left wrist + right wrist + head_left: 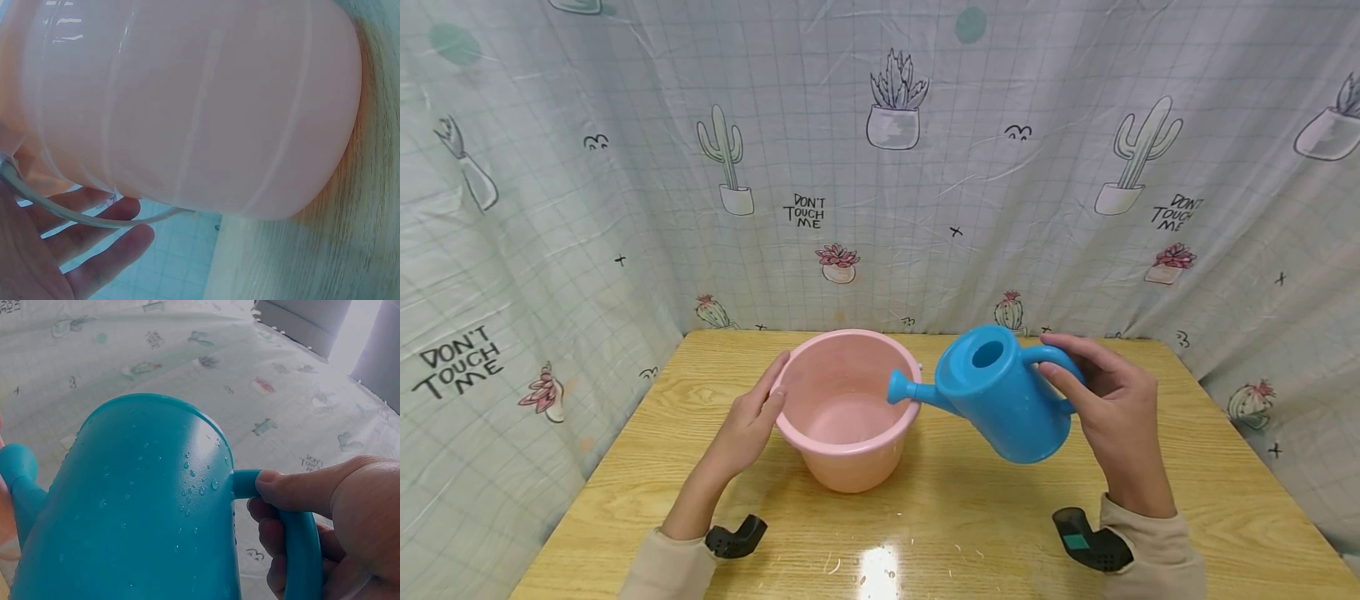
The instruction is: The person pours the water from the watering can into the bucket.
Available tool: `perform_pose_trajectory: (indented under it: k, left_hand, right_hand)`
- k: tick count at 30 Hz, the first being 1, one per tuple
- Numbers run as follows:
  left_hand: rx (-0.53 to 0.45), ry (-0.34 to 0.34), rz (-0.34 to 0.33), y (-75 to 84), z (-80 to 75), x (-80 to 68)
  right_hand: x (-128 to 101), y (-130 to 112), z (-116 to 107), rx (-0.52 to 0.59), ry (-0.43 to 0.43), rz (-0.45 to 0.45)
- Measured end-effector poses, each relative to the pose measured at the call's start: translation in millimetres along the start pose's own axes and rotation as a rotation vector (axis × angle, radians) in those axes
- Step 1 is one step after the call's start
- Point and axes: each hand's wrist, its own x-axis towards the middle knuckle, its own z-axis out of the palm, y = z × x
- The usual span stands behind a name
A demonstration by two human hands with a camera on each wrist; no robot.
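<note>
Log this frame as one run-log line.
left hand: steadies pink bucket at rim | right hand: grips blue watering can handle, tilted, spout over bucket | table: wood

"DON'T TOUCH ME" printed repeatedly on the cactus-patterned backdrop cloth [880,167]

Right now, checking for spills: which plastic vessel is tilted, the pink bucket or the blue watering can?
The blue plastic watering can, tipped spout-down; the pink plastic bucket stands upright.

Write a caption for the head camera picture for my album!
Right hand tips a blue watering can over a pink bucket, steadied by the left hand.
</note>
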Motion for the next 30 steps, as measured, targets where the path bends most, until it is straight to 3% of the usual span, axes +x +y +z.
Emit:
perform_pose_trajectory:
  k: [30]
  left_hand:
    - [0.002,-0.002,-0.001,-0.3,0.4,0.4]
  right_hand:
    - [-0.2,1.2,-0.3,-0.004,0.007,0.009]
